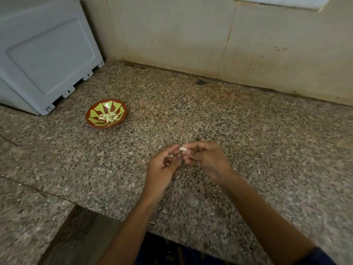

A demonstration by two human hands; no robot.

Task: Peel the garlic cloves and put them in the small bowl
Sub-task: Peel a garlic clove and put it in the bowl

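Observation:
A pale garlic clove (182, 149) is pinched between the fingertips of my right hand (205, 159) and my left hand (163, 166), which meet above the middle of the granite counter. A bit of whitish skin shows among my left fingers. The small bowl (91, 115), red-brown with a yellow-green pattern, stands on the counter far to the left of my hands. Several peeled garlic cloves (108, 117) lie in its centre.
A grey-blue plastic appliance (44, 54) leans at the back left, just behind the bowl. A tiled wall (191, 35) closes the back of the granite counter (248, 131). The counter's front edge (133, 224) runs below my forearms, with a step down at the lower left.

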